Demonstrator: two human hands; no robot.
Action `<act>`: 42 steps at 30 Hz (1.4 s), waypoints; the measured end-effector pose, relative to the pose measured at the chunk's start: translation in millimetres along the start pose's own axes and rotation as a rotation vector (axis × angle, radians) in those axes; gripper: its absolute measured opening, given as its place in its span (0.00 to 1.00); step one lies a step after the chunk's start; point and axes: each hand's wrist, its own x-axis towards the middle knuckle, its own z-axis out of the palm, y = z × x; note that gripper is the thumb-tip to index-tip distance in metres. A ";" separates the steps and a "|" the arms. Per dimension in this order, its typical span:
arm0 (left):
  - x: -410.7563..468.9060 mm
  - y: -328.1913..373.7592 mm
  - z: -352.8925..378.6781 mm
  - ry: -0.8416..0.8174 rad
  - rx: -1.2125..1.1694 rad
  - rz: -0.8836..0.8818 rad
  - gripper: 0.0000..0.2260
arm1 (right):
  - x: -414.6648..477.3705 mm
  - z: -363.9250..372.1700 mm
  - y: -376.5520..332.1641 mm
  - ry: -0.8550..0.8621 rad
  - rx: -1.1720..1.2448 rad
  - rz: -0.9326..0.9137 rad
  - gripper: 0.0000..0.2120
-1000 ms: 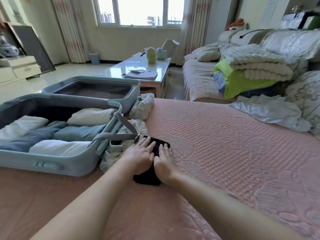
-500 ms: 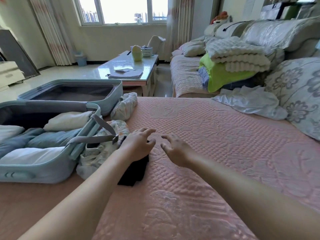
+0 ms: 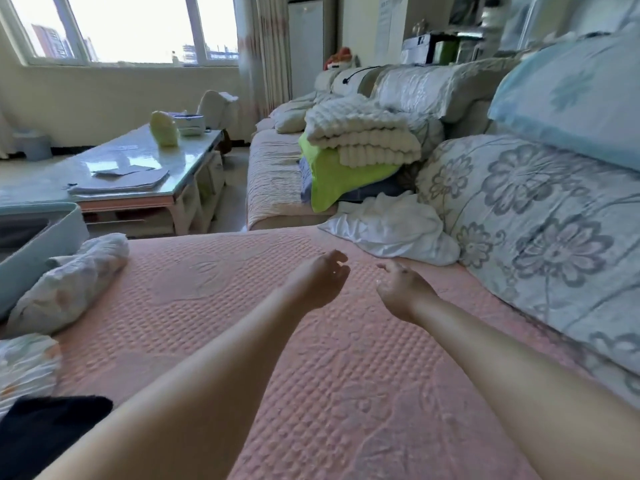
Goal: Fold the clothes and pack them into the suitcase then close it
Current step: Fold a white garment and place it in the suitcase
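Both my arms stretch out over the pink quilted cover point(image 3: 214, 296). My left hand point(image 3: 323, 277) and my right hand point(image 3: 401, 289) hover empty, fingers loosely spread, a short way in front of a crumpled white garment point(image 3: 391, 230) lying at the cover's far right. The folded black garment point(image 3: 45, 431) lies at the bottom left, behind my left arm. Only a corner of the light blue suitcase point(image 3: 38, 233) shows at the left edge. A rolled patterned white garment point(image 3: 72, 282) lies beside it, and another patterned one point(image 3: 24, 365) sits nearer to me.
Large floral pillows point(image 3: 540, 230) line the right side, a pale blue one point(image 3: 571, 95) above. Folded blankets point(image 3: 360, 140), cream over lime green, are stacked on the sofa behind. A glass-topped coffee table point(image 3: 138, 174) with papers stands at the back left.
My hands left the black garment and moved forward and right toward the white garment. The view swung right, so most of the suitcase dropped out of sight.
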 end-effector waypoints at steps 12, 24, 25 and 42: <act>173.5 4.9 122.4 -0.062 0.122 0.150 0.22 | 169.7 2.6 132.0 0.156 -0.333 0.027 0.25; 137.1 -8.2 93.5 -0.030 0.100 0.248 0.31 | 113.3 9.7 61.3 0.148 0.062 -0.242 0.11; 128.1 -6.8 85.7 -0.012 0.066 0.280 0.23 | 99.4 6.2 53.0 0.118 0.072 -0.260 0.12; -114.1 -13.8 -49.9 -0.371 0.207 0.121 0.06 | -143.4 -23.6 -68.5 -0.208 -0.170 -0.172 0.08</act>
